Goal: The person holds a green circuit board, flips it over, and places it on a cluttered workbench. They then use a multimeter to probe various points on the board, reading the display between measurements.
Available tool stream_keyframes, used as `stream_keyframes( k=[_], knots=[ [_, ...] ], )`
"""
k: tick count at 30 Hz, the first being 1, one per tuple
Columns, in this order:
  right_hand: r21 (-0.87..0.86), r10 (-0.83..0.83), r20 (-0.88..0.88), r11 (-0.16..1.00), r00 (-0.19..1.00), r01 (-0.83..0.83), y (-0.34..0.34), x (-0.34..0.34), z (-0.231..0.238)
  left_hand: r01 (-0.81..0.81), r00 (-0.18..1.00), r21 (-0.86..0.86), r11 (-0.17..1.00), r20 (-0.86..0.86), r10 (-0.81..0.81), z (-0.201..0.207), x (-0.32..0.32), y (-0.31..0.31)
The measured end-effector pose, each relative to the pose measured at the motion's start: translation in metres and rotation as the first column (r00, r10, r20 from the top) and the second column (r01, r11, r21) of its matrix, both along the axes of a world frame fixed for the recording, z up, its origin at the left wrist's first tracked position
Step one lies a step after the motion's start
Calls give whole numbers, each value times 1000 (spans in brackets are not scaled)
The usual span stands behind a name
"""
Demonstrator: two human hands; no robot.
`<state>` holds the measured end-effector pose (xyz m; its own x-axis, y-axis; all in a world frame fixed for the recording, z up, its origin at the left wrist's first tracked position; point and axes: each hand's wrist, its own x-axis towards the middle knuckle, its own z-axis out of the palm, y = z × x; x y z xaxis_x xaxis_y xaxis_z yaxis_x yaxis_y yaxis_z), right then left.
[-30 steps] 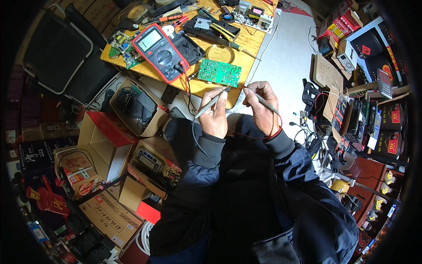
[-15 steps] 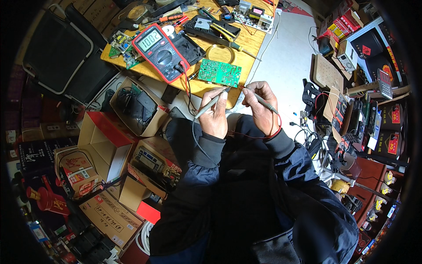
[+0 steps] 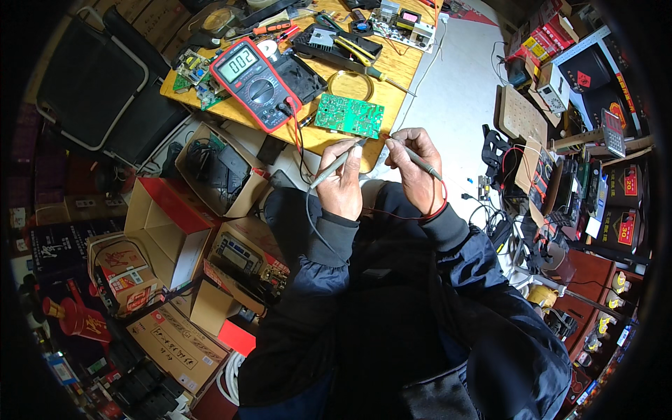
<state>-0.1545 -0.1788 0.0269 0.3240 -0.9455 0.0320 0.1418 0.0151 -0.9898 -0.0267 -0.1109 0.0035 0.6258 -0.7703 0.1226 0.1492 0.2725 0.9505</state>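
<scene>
A green circuit board (image 3: pixel 349 116) lies solder side up near the front edge of the wooden table. My left hand (image 3: pixel 341 183) is closed round a grey test probe (image 3: pixel 333 168) with a dark lead, its tip by the board's near edge. In my right hand (image 3: pixel 418 175) a second grey probe (image 3: pixel 424 166) with a red lead is pinched, its tip close to the board's near right corner. Whether either tip touches the board I cannot tell. Left of the board a red-and-grey multimeter (image 3: pixel 256 84) lies face up, its display lit, both leads plugged in.
A roll of clear tape (image 3: pixel 351 85), a screwdriver (image 3: pixel 390 81) and yellow-handled pliers (image 3: pixel 352 50) lie behind the board. Black plastic housings (image 3: pixel 299 78) sit beside the multimeter. Open cardboard boxes (image 3: pixel 171 227) stand on the floor to the left; a black chair (image 3: pixel 91 84) is beyond them.
The multimeter's displayed reading has changed. Both hands and probes stay almost in place, with the right probe's tip shifted very slightly; the board has hardly moved.
</scene>
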Motion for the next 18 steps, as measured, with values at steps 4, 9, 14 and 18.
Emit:
stream_keyframes(
  k=[4,9,14,18],
  knots=[
    [-4,1,1,1000,1000,-1,0,0,-1,-1,1000,5,1000,0,1,-1,0,0],
    [-2,3,-4,1000,1000,-3,-1,1,0,-1,1000,-1,1000,-16,1,-2,0,-1],
    [-2,-1,-40,1000,999,1,0,0,3,-1,1000,11,1000,-13,2,-3,1,1],
    [6,-8,-14,1000,1000,8,5,-2,6,45,999,-15,999,-14,-45,-4,9,3]
  ],
)
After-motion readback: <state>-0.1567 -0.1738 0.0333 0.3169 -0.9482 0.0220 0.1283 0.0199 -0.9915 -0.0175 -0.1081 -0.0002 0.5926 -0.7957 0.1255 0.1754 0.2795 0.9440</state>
